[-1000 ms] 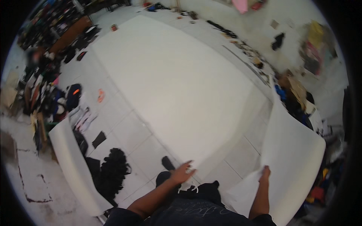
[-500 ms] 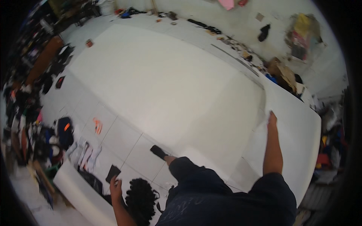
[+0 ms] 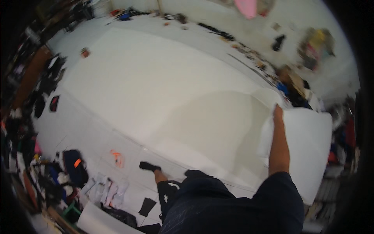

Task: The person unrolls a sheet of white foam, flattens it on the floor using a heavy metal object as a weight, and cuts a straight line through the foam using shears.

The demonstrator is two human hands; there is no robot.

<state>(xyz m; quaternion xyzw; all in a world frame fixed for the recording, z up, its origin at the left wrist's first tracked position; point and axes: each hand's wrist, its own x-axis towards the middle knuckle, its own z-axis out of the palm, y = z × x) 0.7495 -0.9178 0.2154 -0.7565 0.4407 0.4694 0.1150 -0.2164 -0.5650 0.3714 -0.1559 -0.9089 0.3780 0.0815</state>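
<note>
My right arm reaches forward at the right, with my right hand [image 3: 277,110] closed on the edge of a large white sheet [image 3: 302,146]. That part of the sheet is raised and curved beside my arm. A broad pale sheet [image 3: 148,78] lies flat over the floor in front of me; whether both are one piece, I cannot tell. My left hand is out of sight. A dark flat rectangular piece [image 3: 147,206] rests on the tiles near my leg. My foot in a dark sock [image 3: 150,166] stands by the sheet's near edge.
A long thin strip [image 3: 251,69] lies along the far right edge. Clutter lines the wall, with a brown bag-like bundle [image 3: 296,84] near my hand. At left are a dark blue bag [image 3: 75,167], an orange item [image 3: 117,158] and a white roll [image 3: 103,220]. A small reddish pot-like container [image 3: 85,52] stands far left.
My left hand has left the view, along with a dark shaggy shape beside it. My right hand has pulled the sheet's edge, which now folds over near it. The view has shifted.
</note>
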